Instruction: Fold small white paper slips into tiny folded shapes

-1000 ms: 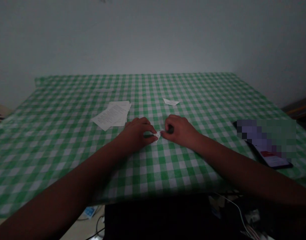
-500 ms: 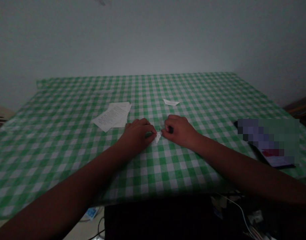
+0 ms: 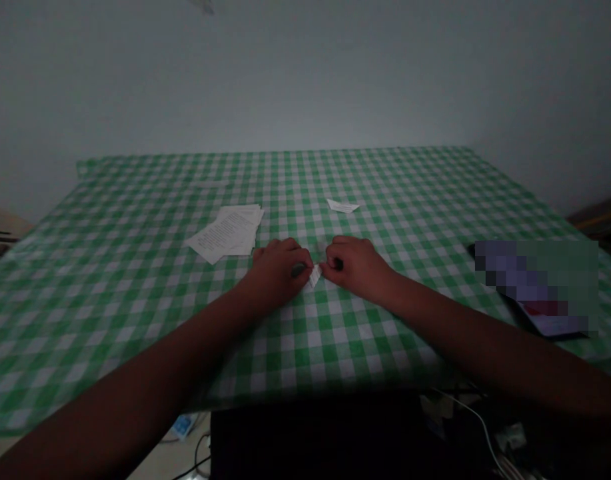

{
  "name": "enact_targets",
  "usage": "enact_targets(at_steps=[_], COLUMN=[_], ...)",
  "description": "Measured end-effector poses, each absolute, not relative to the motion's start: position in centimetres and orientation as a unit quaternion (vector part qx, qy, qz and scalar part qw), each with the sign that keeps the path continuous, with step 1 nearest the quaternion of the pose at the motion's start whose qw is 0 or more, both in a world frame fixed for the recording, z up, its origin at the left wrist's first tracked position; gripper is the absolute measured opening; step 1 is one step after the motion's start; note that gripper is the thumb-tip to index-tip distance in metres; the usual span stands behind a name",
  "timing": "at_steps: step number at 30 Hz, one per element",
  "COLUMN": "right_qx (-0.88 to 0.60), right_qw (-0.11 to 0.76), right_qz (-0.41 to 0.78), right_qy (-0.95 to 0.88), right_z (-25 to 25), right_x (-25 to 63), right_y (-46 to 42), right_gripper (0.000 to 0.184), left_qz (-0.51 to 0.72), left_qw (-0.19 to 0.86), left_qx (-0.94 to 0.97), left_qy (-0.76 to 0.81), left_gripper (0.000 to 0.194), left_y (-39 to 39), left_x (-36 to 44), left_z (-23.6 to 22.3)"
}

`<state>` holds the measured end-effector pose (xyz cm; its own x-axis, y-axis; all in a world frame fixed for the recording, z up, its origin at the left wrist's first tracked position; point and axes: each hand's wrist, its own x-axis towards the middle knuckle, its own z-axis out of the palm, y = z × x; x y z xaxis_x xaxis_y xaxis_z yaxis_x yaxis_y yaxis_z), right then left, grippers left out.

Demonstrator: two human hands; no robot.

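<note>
Between my two hands is a small folded piece of white printed paper [image 3: 314, 275], held low over the checked cloth. My left hand [image 3: 279, 270] pinches its left side between thumb and forefinger. From the other side, my right hand [image 3: 358, 267] is closed in a pinch at the paper's upper right edge. Fingertips cover part of the paper, so its full shape is hidden. Beyond my right hand lies a folded paper boat shape [image 3: 342, 206]. A loose stack of printed sheets [image 3: 228, 232] rests just past my left hand.
A green and white checked tablecloth [image 3: 305, 347] covers the table. On the right lies a phone [image 3: 555, 325], its screen partly blurred out. A pale flat strip [image 3: 209, 185] lies toward the back left. Cables [image 3: 478, 420] hang below the front edge, and a wall stands behind.
The paper between my hands has turned slightly, and more of it shows below my fingertips. My left thumb and forefinger have drawn closer together. The sheets and boat shape stay put.
</note>
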<state>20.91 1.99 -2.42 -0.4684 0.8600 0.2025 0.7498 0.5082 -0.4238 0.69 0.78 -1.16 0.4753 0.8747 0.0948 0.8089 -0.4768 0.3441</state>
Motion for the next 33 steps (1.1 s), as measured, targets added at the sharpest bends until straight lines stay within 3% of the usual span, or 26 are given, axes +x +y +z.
enact_targets(at_steps=[6,10,18,23,33], right_qx=[-0.507,-0.509,-0.489,-0.472,-0.456], right_qw=[0.201,0.2,0.213,0.212,0.244], right_qz=[0.127,0.122,0.146,0.16,0.199], right_qy=[-0.829,-0.828,-0.833,-0.841,-0.833], right_z=[-2.5,-2.5,-2.2,-1.8,-0.5], right_x=[21.4,21.4,21.6,21.8,21.2], right_y=[2.7,2.7,2.5,2.1,0.2], right_gripper=[0.025,0.024,0.006,0.012,0.004], left_qz=[0.093,0.096,0.108,0.103,0.141], left_qw=[0.019,-0.015,0.035,0.04,0.13], left_qx=[0.884,0.888,0.889,0.888,0.876], left_qy=[0.457,0.45,0.444,0.446,0.443], left_gripper=[0.011,0.024,0.015,0.014,0.016], left_y=[-0.1,-0.3,0.2,0.2,0.4], left_x=[1.2,1.4,1.3,1.2,1.0], left_z=[-0.2,-0.2,-0.7,-0.5,0.0])
